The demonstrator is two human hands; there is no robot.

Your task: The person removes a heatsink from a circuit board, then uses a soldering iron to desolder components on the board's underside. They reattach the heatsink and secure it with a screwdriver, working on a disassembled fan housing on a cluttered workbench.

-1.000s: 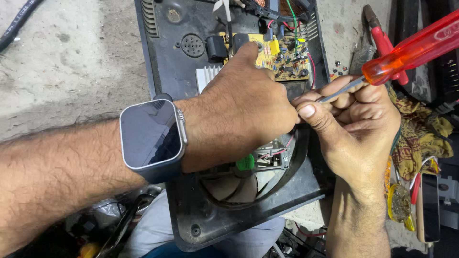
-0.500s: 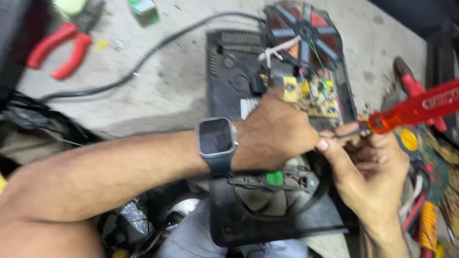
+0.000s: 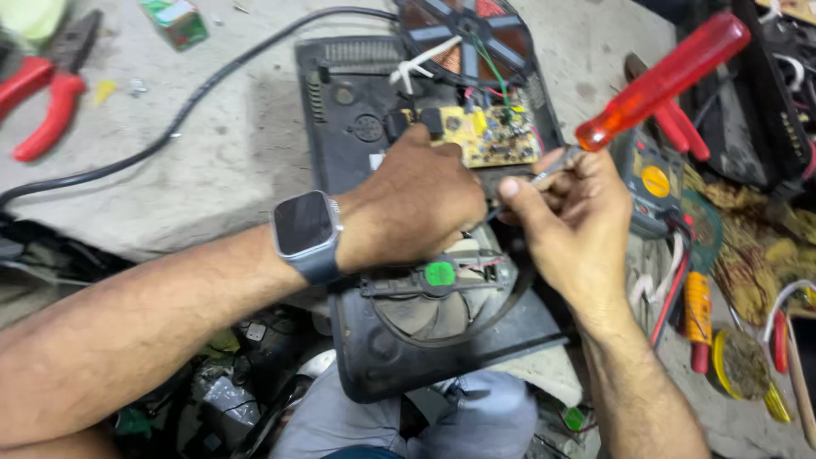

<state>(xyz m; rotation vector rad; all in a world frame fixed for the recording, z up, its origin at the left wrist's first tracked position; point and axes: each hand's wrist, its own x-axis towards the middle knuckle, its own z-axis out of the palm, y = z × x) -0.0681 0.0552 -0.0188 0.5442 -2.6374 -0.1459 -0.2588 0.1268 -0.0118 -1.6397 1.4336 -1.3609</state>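
Red-handled pliers [image 3: 42, 102] lay at the upper left on the concrete floor [image 3: 212, 161], near a small green box [image 3: 174, 21]. A black power cable [image 3: 195, 93] curved across the floor. To the right sat a multimeter with a yellow dial [image 3: 650, 183], an orange-handled tool [image 3: 697, 319] and a tangle of wires [image 3: 659, 280].

Circuit board [image 3: 493, 136] blocks ahead; floor [image 3: 212, 161] left open.

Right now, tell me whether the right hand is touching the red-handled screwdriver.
Touching. The head view shows the right hand with fingers wrapped around the shaft of the red-handled screwdriver.
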